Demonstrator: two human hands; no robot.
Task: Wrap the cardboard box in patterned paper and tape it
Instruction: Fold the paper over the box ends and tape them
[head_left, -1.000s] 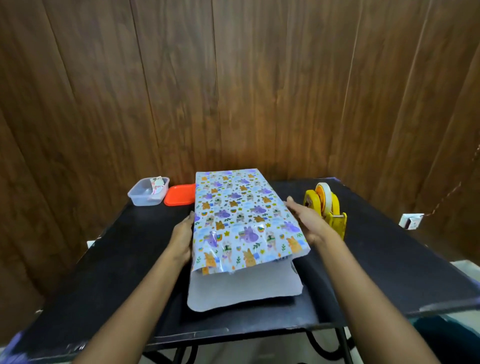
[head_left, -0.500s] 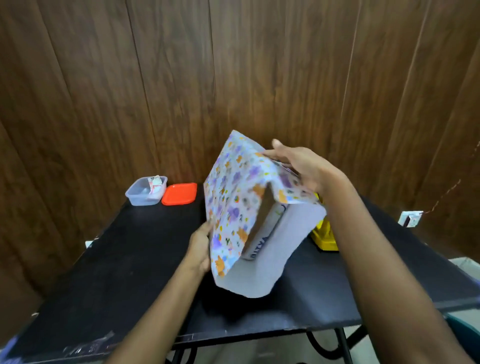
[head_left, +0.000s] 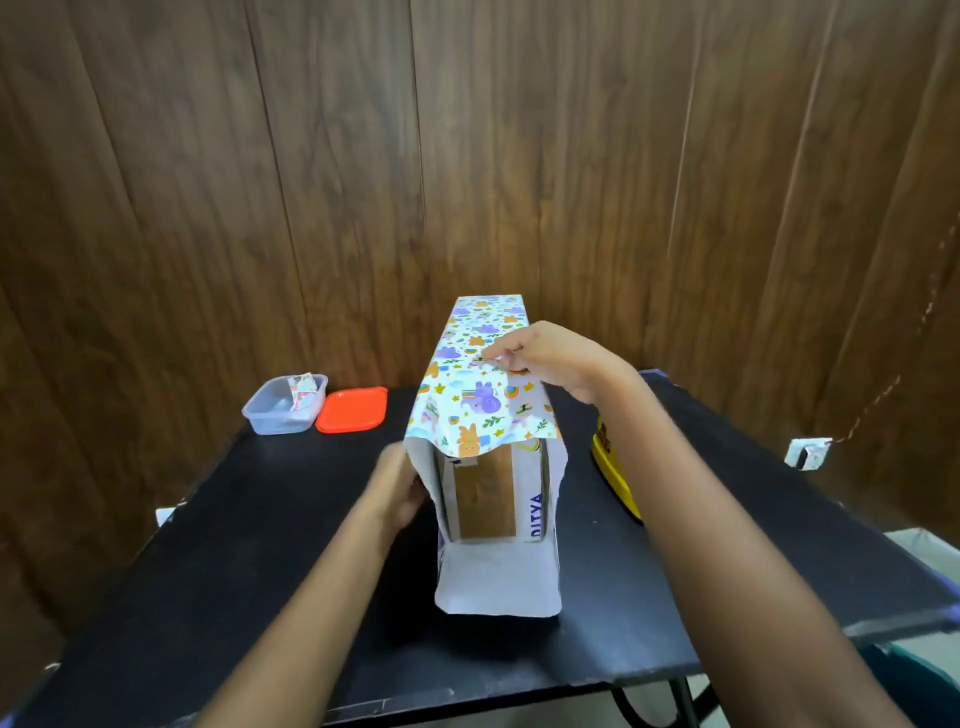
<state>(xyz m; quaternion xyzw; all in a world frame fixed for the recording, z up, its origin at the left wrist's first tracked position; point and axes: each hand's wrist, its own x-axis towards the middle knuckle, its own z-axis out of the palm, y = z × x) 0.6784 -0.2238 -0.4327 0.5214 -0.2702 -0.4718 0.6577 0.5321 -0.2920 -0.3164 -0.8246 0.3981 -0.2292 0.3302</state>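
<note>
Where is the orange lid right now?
In the head view, the orange lid lies flat on the table, far left, just right of the clear tub and left of the wrapped box.

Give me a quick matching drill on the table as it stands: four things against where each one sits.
Things:
1. box
2. tub
3. lid
4. dispenser

Places:
A. far left of the table
B. right of the box
C. standing on edge mid-table, inside the paper
D. flat, between tub and box

Pairs: 1-C, 2-A, 3-D, 4-B
</note>
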